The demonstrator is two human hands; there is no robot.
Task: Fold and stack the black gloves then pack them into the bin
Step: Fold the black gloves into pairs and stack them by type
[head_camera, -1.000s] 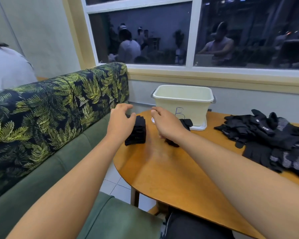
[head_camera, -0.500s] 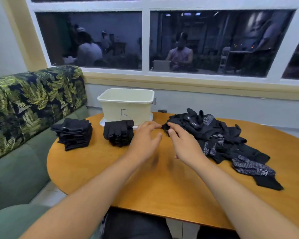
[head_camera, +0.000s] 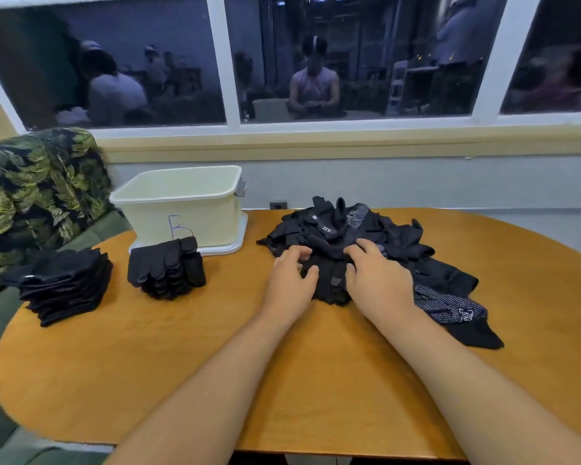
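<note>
Black loose gloves: a tangled heap on the table, right of the bin and near it; some show grey dotted palms
Left hand: at the heap's near left edge, right of the bin and closer to us; fingers bent, fingertips and thumb touching black cloth; we cannot tell whether it grips a glove or only rests on it
Right hand: on the heap beside the left hand, farther right of the bin; fingers loosely bent over the gloves, thumb turned inward; here too we cannot tell whether anything is pinched
Glove between the hands: dark with a dotted patch, at the heap's near edge
Folded stack: black gloves piled just in front of the bin, against its base
Second stack: flat folded black pieces, left of the bin and closer to us, near the table's edge
Bin: cream plastic, open top, a blue handwritten mark on its front wall; we see it standing on a white lid
Table: rounded, orange-brown wood
Sofa: leaf-printed back, left of the bin
Window: behind the bin, dark glass reflecting seated people
</note>
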